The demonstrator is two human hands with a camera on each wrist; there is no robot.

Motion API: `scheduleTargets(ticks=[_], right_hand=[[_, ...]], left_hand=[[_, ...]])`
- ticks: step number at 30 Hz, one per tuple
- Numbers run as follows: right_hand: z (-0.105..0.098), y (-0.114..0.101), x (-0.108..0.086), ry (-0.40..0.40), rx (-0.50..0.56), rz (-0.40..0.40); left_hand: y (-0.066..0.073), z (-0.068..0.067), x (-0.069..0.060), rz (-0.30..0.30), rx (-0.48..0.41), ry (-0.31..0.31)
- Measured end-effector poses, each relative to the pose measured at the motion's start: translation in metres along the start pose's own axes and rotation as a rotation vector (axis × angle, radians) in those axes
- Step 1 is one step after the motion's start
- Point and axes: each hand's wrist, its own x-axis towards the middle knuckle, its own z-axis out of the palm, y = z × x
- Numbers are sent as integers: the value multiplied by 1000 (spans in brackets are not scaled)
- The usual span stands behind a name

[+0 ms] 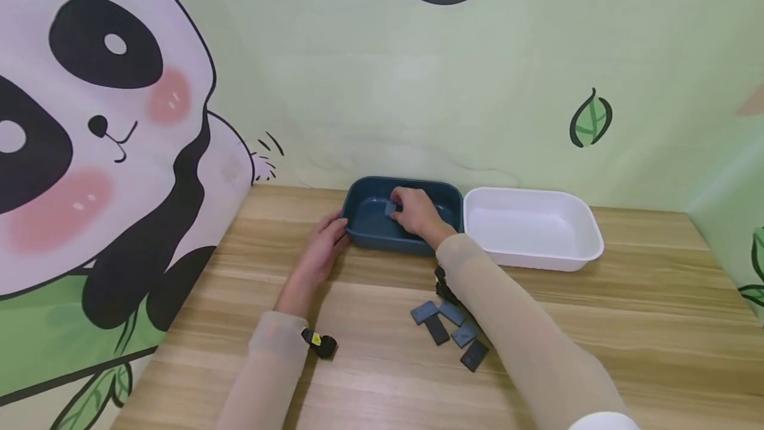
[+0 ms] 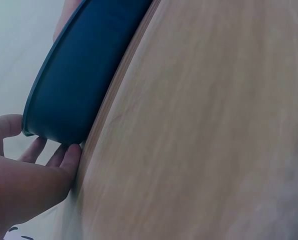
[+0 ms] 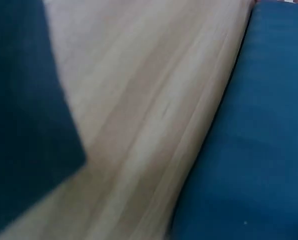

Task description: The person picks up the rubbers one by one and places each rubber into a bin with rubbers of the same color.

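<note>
My right hand (image 1: 416,211) reaches into the dark blue basin (image 1: 390,242) and pinches a small blue-grey rectangular block (image 1: 390,209) between thumb and fingers, over the basin's floor. At the basin's left end, my left hand (image 1: 325,244) rests its fingertips against the outer wall. In the left wrist view, the thumb (image 2: 9,126) touches near the rim and the other fingers lie lower on the end wall. The right wrist view shows the basin's side (image 3: 249,130) close up; the right hand's grip is not seen there.
A white basin (image 1: 534,261) stands right beside the blue one. Several blue-grey and dark flat blocks (image 1: 438,329) lie loosely grouped on the wooden table (image 1: 370,363), near the right forearm. Behind the table rises a green wall with a painted panda.
</note>
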Motion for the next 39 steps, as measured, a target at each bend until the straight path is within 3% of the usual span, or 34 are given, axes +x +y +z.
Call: scheduleTargets(ticks=[8,15,19,24,29,35,39], right_hand=[[-3,0,1,-56,22,30],[-19,3,-15,-226,75,10],[-27,-1,-21,-263,43,-35],[-38,-5,-28,-281,-79,-102],[-44,-5,-38,-229,-122,-203],[-58,8,-65,-115,-23,-231],[-69,8,-79,-78,30,-263]], left_hand=[[1,3,-3,2,14,11],[-3,10,-1,7,5,-3],[-2,8,2,15,14,-18],[-1,4,3,24,41,-15],[0,-3,2,45,84,22],[-6,3,3,47,85,-37],[-7,2,4,72,57,-34]])
